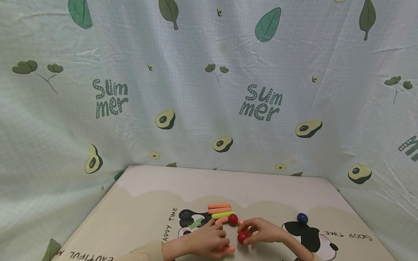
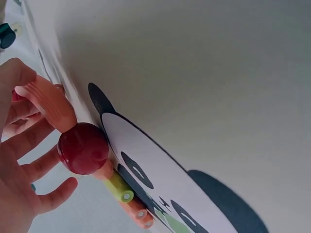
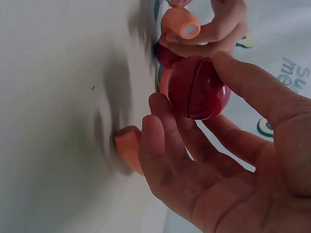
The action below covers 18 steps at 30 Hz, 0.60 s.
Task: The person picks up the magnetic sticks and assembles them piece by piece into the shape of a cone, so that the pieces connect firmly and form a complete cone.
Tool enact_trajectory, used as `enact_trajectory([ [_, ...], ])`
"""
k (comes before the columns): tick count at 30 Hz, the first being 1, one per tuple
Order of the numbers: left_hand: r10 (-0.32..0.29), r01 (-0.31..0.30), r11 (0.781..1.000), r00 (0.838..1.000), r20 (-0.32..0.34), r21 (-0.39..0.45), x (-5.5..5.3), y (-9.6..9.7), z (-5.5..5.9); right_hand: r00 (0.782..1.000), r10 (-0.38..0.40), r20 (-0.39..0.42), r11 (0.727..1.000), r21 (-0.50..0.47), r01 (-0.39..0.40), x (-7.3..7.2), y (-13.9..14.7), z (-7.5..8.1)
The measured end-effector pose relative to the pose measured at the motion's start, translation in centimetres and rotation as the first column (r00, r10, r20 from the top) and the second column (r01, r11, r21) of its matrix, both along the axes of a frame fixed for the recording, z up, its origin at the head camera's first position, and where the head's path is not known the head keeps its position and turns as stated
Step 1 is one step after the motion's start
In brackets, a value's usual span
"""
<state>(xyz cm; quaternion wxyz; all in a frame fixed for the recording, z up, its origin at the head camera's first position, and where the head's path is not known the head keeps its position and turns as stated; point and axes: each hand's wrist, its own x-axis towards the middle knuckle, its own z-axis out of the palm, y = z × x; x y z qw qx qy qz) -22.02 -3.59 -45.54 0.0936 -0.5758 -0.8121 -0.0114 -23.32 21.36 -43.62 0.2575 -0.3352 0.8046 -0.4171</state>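
My left hand (image 1: 212,240) pinches a curved orange toy rod (image 2: 51,104), which has a grey round tip. One end of that rod touches a red ball (image 2: 83,148), near the left fingers. To the right, my right hand (image 1: 261,230) holds a second red ball (image 3: 199,87) with a seam around it, between thumb and fingers. Another red ball (image 1: 233,219) lies just beyond both hands, with curved orange rods (image 1: 222,220) on either side of it. Beside the right fingers, a further orange rod (image 3: 129,145) is partly covered in the right wrist view.
Behind the hands lie two straight orange rods (image 1: 219,205) and a yellow-green rod (image 1: 223,215), side by side. Off to the right, a dark blue ball (image 1: 302,218) rests on the printed tabletop (image 1: 147,210). A patterned curtain (image 1: 196,90) rises along the table's far edge.
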Motion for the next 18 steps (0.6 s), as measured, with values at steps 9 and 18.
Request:
enact_trajectory([
  [9, -0.003, 0.003, 1.0, 0.999, -0.033, 0.024, 0.0, 0.0, -0.1, 0.999, 0.052, 0.014, 0.999, -0.015, -0.051, 0.1, -0.9, -0.3],
  [18, 0.01, -0.011, 1.0, 1.0, 0.019, 0.01, 0.0, 0.1, 0.0, 0.997, 0.071, 0.022, 0.997, -0.019, -0.07, 0.3, -1.2, -0.2],
])
